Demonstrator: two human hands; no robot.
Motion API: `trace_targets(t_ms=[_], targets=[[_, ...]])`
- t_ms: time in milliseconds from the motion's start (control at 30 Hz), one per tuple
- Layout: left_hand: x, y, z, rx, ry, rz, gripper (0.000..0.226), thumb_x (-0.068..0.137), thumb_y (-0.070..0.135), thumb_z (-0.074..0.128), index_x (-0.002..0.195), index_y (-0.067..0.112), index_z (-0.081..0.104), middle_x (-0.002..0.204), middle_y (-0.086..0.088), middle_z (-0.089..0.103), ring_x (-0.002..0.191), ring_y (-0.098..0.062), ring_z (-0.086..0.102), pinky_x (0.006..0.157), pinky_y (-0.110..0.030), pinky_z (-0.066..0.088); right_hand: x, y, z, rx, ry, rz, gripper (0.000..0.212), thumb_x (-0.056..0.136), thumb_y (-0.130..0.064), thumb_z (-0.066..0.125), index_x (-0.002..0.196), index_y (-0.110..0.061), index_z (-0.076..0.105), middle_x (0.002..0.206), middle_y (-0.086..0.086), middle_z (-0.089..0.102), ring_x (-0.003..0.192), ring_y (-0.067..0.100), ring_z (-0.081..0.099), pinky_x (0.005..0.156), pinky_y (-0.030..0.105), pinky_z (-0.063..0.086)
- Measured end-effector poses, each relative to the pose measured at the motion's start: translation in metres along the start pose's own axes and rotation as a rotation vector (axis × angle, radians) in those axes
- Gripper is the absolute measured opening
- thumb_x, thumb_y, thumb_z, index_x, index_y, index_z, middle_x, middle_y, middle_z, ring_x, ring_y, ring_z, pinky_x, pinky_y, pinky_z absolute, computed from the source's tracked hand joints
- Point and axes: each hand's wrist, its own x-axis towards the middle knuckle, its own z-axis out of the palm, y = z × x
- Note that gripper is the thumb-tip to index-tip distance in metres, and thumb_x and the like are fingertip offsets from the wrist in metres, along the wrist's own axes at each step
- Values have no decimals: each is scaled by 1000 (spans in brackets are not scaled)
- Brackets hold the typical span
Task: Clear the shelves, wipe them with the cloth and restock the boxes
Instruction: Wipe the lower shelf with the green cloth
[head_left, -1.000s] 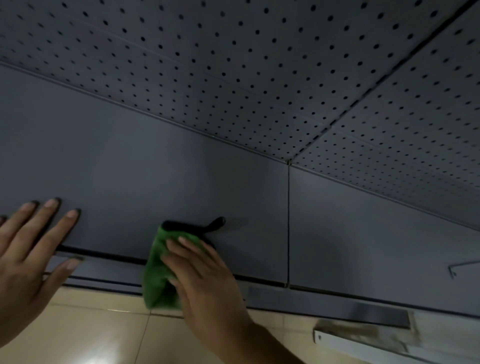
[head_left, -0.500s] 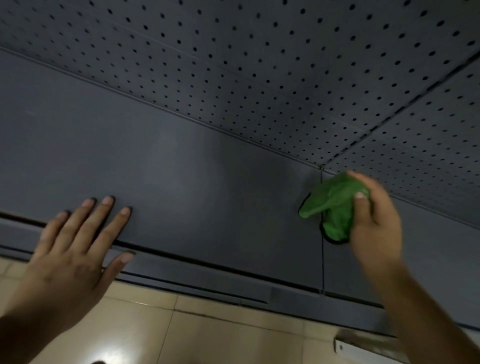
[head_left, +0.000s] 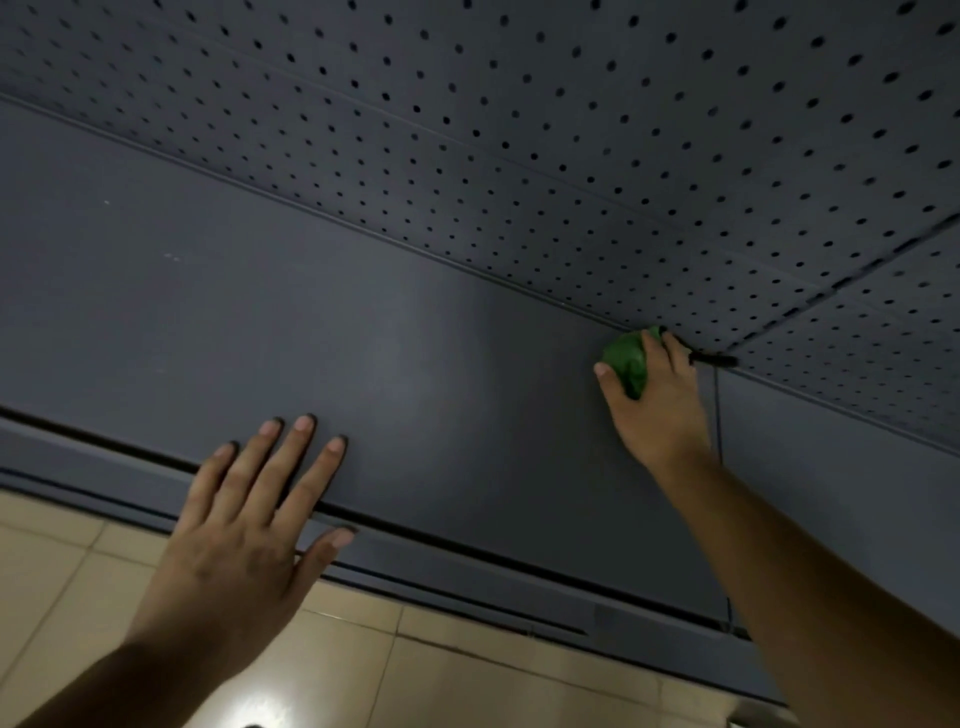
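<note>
Now right hand has pushed cloth (green) back along shelf

Shelf: smooth matt grey painted metal, faint sheen. Back panel: same matt grey, perforated. Cloth: green, soft fabric, bunched. Floor: beige tile, glossy, reflects light.

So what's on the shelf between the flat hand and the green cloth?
Only bare grey shelf, in the head view, between the left hand and the green cloth the right hand grips.
</note>
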Motion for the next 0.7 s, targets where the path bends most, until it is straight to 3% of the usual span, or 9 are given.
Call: trace_targets(t_ms=[200,367,500,700], targets=[[0,-1,-3,-6,-34,-8,73,100,60,29,156,15,35,164,-13,29,151,-34,26,120,-57,24,-3,-50,21,-3,58,-55,62,105,-43,44,157,-12,31,166,10,21,150,35,19,120,54,29],[-1,-3,-2,-10,-60,-8,73,101,61,26,158,17,32,165,-11,27,152,-33,25,120,-56,24,-10,-120,42,-39,-45,-285,55,109,-29,35,158,-8,27,168,11,16,154,29,14,125,38,7],[0,-4,-5,-22,-62,-1,73,100,60,28,157,15,33,164,-12,28,152,-33,26,119,-57,26,-38,-166,67,-36,-116,-556,54,108,-22,36,159,-6,27,169,12,16,156,25,11,125,35,-1],[-4,-9,-5,-22,-52,8,78,99,58,32,157,6,30,165,-11,27,151,-31,29,119,-54,27,-96,-164,76,85,-169,-795,49,100,-8,47,149,-4,46,162,11,36,150,24,30,127,38,15]])
